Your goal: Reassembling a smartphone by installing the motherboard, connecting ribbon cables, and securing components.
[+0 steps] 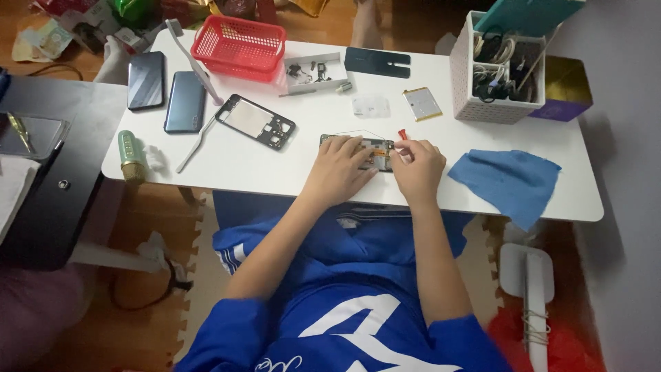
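Left hand (pixel 339 170) on opened phone (pixel 358 148); red basket (pixel 238 40) looks empty.

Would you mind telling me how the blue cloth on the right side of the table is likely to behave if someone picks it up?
The blue cloth would probably go floppy and drape, since it lies creased and uneven. It looks thin, so likely light for its size. One corner hangs over the table edge, so a push might slide it off; it should neither roll nor break.

Red basket (pixel 237 38), blue cloth (pixel 506 180), white table (pixel 275 172), red-handled tool (pixel 402 133), white lattice box (pixel 496 103)
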